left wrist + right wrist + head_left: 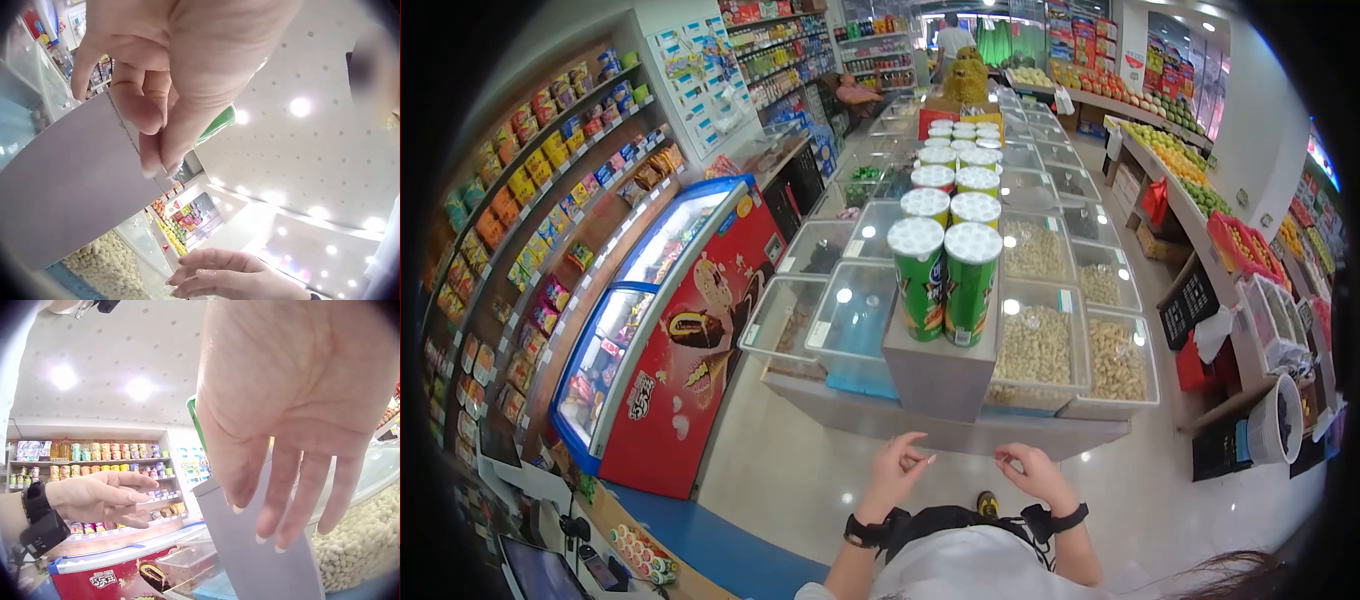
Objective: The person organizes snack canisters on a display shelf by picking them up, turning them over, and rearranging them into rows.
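In the head view my left hand (897,472) is held in the air before the front end of a long display counter, its fingers loosely bent and nothing in them. To its right, my right hand (1037,474) is also empty, with relaxed fingers; the right wrist view shows them hanging nearly straight. Nearest ahead of both hands is a grey stand (940,370) bearing two rows of chip cans. Its front pair, a left green can (920,290) and a right green can (973,295), stand upright with pale lids facing up.
Clear bins of peanuts (1040,345) lie right of the stand, and a bin with a blue bottom (862,325) lies left. A red ice-cream freezer (690,345) and snack shelves (540,190) line the left side. Fruit racks (1175,160) run along the right. Farther back, a person (860,92) sits.
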The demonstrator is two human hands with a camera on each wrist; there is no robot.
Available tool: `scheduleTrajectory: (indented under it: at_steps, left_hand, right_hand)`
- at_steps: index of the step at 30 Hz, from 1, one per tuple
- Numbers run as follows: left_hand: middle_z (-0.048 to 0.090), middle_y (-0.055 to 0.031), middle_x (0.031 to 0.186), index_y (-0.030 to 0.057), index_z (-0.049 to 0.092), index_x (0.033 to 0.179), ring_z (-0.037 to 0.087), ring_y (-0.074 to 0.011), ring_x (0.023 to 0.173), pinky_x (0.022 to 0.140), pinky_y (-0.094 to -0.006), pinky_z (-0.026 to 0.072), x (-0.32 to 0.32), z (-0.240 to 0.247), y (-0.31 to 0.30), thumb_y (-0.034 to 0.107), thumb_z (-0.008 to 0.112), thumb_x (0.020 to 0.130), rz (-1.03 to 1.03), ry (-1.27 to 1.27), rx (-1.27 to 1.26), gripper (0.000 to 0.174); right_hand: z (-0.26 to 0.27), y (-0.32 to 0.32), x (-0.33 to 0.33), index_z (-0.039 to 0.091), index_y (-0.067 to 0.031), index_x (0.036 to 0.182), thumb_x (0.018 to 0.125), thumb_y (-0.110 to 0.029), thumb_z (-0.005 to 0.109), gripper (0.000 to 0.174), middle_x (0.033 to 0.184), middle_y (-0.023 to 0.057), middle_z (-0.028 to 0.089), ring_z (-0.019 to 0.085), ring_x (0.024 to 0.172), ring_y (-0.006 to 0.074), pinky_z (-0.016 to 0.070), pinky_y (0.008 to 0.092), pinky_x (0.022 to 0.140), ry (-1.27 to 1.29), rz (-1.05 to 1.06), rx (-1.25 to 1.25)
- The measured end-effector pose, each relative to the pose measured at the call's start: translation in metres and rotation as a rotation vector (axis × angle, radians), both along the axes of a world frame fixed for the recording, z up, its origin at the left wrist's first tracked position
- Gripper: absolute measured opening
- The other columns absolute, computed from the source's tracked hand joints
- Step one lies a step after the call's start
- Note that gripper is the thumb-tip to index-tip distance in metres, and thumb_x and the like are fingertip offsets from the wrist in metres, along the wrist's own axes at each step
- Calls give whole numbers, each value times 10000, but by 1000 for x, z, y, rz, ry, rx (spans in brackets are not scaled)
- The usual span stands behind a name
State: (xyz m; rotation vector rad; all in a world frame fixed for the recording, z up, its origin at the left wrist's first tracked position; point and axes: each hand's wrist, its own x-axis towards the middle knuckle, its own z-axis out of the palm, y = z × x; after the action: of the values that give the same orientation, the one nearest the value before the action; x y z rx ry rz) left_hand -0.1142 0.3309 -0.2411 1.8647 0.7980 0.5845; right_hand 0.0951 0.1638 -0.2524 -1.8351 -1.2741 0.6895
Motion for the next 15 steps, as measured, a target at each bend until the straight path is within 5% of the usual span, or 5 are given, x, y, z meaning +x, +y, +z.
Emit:
scheduleTrajectory:
  at_steps: [4, 9, 15]
  left_hand:
    - [537, -33, 528, 33, 639, 888, 483, -107, 474, 542, -254, 424, -20, -14, 6, 210, 695, 861, -90, -31, 116, 187]
    - [436, 10, 467, 13, 564, 677, 409, -62, 467, 456, -242, 323, -41, -8, 5, 307, 645, 913, -56, 156, -197, 385]
    - [448, -97, 513, -9, 552, 726, 374, -146, 445, 444, -304, 309, -61, -15, 9, 288, 603, 935, -14, 108, -69, 366]
  right_hand:
    - [-9, 5, -17, 647, -26, 1067, 875, -157, 602, 237, 974, 156, 673, 665, 865, 288, 520, 374, 752, 23, 21, 21]
    - [-4, 8, -45, 643, -14, 1070, 876, -146, 592, 240, 982, 167, 672, 662, 864, 292, 521, 377, 754, 100, -15, -56]
    - [-28, 14, -61, 634, -3, 1074, 880, -137, 577, 242, 1006, 169, 669, 658, 859, 299, 523, 380, 753, 52, 82, 3]
